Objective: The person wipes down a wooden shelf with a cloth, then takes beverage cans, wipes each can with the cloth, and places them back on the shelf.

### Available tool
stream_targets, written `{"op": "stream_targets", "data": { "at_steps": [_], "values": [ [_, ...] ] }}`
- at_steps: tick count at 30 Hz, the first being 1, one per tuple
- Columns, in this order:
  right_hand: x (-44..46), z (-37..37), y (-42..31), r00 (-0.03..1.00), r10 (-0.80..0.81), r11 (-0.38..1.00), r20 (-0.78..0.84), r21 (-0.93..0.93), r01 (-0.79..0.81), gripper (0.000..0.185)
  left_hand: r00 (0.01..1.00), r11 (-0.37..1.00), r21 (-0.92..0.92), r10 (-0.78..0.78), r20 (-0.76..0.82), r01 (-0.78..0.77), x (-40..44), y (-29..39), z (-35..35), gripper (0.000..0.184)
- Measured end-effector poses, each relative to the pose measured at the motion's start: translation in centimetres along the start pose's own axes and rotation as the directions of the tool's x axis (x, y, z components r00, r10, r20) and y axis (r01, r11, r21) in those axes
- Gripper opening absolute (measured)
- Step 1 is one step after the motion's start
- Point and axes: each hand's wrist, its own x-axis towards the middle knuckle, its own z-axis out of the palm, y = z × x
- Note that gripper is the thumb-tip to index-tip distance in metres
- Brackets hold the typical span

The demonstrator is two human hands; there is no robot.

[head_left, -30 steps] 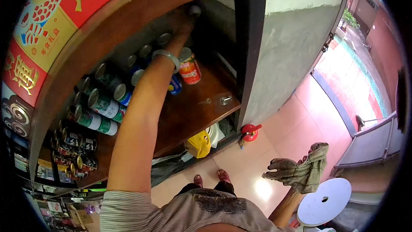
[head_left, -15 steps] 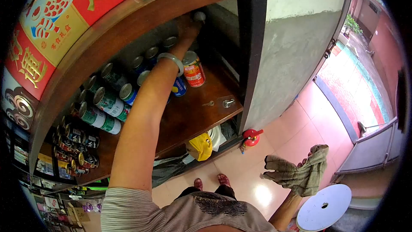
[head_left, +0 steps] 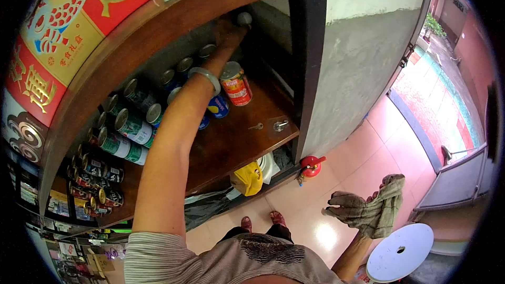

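My left hand [head_left: 230,32] reaches deep into the dark wooden shelf. A round pale top [head_left: 244,19], perhaps of a can, shows at its fingers; shadow hides how the fingers are set. Below the wrist, which wears a pale bangle [head_left: 208,80], stands an orange-red can [head_left: 236,85] with a blue can [head_left: 217,106] beside it. Rows of green and white cans [head_left: 134,126] line the shelf under my forearm. Off to the right, over the floor, my right hand [head_left: 372,196] grips a grubby checked cloth [head_left: 380,213], which covers most of it.
A key [head_left: 256,126] and a small metal lock-like piece [head_left: 280,125] lie near the shelf's front edge. Dark cans [head_left: 100,179] fill the left end. Underneath is a yellow bag [head_left: 247,179]. A fire extinguisher [head_left: 311,166] and a round white stool top [head_left: 400,253] stand on the floor.
The view has shifted slightly. My left hand remains in the back corner of the shelf, and the right still has the cloth, its loose folds slightly altered.
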Motion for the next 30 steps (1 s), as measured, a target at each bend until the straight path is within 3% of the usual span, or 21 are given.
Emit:
{"op": "stream_targets", "data": {
  "at_steps": [2,6,7,9,11,14,15,16,18,19,22,26,30],
  "values": [
    [0.0,0.0,0.2,0.999,-0.034,0.996,0.043,-0.076,0.037,0.050,1.000,1.000,0.008,0.004,0.014,-0.004,2.4,-4.1,3.1,0.069],
    [0.1,5.3,0.5,0.938,-0.062,0.995,-0.342,-0.100,0.030,0.037,0.985,0.995,-0.066,-0.068,0.156,0.079,1.9,-3.9,1.9,0.065],
    [0.1,5.0,0.7,0.932,-0.084,0.990,-0.352,-0.136,0.038,0.037,0.996,0.995,-0.052,0.088,0.019,-0.087,2.8,-5.4,2.9,0.061],
    [-0.1,4.3,0.5,0.926,-0.114,0.980,-0.360,-0.195,0.045,0.036,0.902,0.923,0.022,0.380,-0.204,-0.384,4.0,-10.1,7.0,0.052],
    [-0.2,4.3,0.6,0.921,-0.114,0.977,-0.373,-0.212,0.035,0.036,0.880,0.866,-0.160,0.458,-0.125,-0.473,-2.7,-6.1,3.4,0.036],
    [0.1,4.5,0.7,0.917,-0.117,0.975,-0.382,-0.218,0.034,0.036,0.935,0.927,-0.197,0.342,0.094,-0.319,-9.1,0.5,-4.4,0.022],
    [0.3,4.6,0.9,0.922,-0.111,0.976,-0.370,-0.216,0.031,0.036,0.962,0.943,-0.232,0.263,0.075,-0.240,-11.0,1.2,-5.2,0.024],
    [0.6,4.6,0.9,0.936,-0.103,0.976,-0.336,-0.214,0.031,0.036,0.899,0.880,-0.351,0.399,0.180,-0.320,-13.7,2.7,-7.2,0.013],
    [1.0,4.4,0.8,0.960,-0.086,0.977,-0.265,-0.211,0.029,0.036,0.804,0.815,-0.319,0.558,0.206,-0.484,-16.9,1.7,-6.7,0.010],
    [0.7,3.6,0.6,0.994,-0.042,0.983,-0.103,-0.180,0.022,0.040,0.813,0.901,-0.317,0.413,0.411,-0.297,-18.1,1.4,-6.5,0.012],
    [1.8,4.1,0.3,0.983,0.022,0.958,-0.181,-0.276,-0.072,0.040,0.769,0.953,-0.121,0.296,0.566,-0.277,-19.7,0.1,-5.7,0.017],
    [2.0,3.7,1.2,1.000,0.012,0.991,-0.013,-0.131,-0.013,0.041,0.758,0.969,-0.139,0.245,0.605,-0.202,-20.8,-0.9,-4.7,0.024],
    [2.1,3.2,2.1,0.993,-0.020,0.988,-0.120,-0.152,0.001,0.041,0.813,0.940,-0.248,0.329,0.481,-0.233,-20.8,-1.2,-3.3,0.025]
  ]
}}
